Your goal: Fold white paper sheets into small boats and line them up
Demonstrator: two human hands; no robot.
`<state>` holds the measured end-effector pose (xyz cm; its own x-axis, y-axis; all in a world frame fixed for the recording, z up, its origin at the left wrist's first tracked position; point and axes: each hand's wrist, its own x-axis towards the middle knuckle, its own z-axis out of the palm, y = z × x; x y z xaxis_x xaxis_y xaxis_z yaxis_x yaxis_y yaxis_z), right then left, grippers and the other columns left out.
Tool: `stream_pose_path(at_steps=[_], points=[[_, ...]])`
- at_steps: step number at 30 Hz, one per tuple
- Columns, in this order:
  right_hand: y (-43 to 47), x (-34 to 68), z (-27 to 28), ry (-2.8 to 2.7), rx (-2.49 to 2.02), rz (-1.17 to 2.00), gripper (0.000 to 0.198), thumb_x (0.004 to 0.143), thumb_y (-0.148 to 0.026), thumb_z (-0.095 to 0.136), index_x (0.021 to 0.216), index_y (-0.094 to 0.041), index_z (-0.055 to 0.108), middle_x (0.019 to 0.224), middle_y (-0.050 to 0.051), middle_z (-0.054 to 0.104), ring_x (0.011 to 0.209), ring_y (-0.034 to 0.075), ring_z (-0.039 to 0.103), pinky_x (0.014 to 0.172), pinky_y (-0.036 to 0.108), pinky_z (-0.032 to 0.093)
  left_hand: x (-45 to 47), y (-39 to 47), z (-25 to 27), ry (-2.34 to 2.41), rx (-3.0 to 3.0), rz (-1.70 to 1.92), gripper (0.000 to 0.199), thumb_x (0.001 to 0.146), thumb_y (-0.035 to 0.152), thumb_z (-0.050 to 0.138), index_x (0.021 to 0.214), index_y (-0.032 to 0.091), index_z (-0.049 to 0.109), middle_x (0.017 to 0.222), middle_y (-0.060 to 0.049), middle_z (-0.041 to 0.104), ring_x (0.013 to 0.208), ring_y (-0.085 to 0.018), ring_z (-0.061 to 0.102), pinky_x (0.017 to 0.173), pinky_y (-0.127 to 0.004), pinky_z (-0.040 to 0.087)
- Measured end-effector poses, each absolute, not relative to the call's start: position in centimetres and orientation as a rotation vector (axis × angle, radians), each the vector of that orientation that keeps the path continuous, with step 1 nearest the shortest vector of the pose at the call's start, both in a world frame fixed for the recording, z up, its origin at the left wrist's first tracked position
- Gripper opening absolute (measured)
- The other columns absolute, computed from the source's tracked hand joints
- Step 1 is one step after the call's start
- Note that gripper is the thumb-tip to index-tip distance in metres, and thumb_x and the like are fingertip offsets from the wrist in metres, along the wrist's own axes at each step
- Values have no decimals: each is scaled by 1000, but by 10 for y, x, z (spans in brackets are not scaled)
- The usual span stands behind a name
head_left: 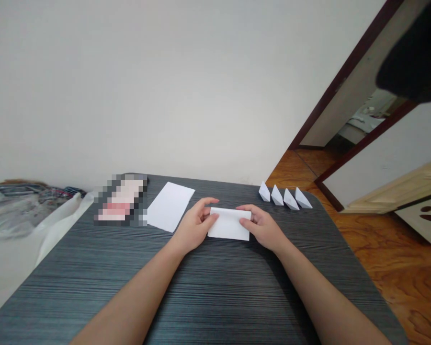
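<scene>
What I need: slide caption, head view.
Left hand and right hand hold rectangular white paper near four pointed white paper shapes.

Against the wall (165, 86) stands the surface (215, 292); over its middle, the folded paper (229, 226) sits between left hand (192, 229) and right hand (265, 229); behind and left of the left hand lies the flat paper (170, 206), with a blurred-out object (118, 199) just left of it; near the back right corner, four paper shapes (277, 195) form a row; beyond the right edge lies the floor (377, 244).
</scene>
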<state>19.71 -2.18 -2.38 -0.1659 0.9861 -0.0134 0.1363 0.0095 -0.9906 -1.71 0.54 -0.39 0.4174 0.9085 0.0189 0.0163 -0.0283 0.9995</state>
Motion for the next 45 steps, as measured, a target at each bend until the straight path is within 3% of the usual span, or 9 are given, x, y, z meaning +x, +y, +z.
stream_pose_path(at_steps=[3,7,11,16,30,45], points=[[-21,197,-25,-1434,-1245,1221,32,80,-31,58,110,-19,55,86,4,64,70,16,59,59,26,45,-17,6,-4,861,1362,880,46,82,31,52,124,20,37,84,-4,63,60,-12,55,50,-21,40],[-21,199,-26,-1421,-1247,1204,32,81,-31,58,111,-20,54,86,4,64,69,16,59,59,26,45,-19,8,-8,891,1377,747,48,83,39,50,124,18,37,65,0,60,48,-12,54,45,-21,40],[-21,199,-26,-1413,-1245,1192,33,81,-31,58,111,-19,54,86,4,64,70,16,59,59,27,45,-21,10,-13,921,1463,643,34,85,43,45,102,15,51,52,1,58,41,-11,51,40,-19,36],[-21,198,-25,-1415,-1254,1181,32,81,-30,58,111,-19,54,85,4,63,70,16,58,59,27,45,-22,10,-12,970,1487,654,29,86,43,43,84,16,52,48,2,57,39,-9,47,40,-18,33],[-20,199,-27,-1414,-1257,1150,33,80,-31,59,110,-19,56,86,4,64,70,16,59,59,27,45,-21,8,-11,990,1552,636,31,87,44,39,79,17,51,46,2,56,37,-10,46,40,-19,33],[-19,200,-28,-1459,-1298,1115,33,80,-31,58,111,-20,55,89,5,64,71,17,60,61,28,46,-21,8,-12,1025,1602,659,29,88,43,39,86,18,53,46,3,54,39,-10,45,41,-19,33]])
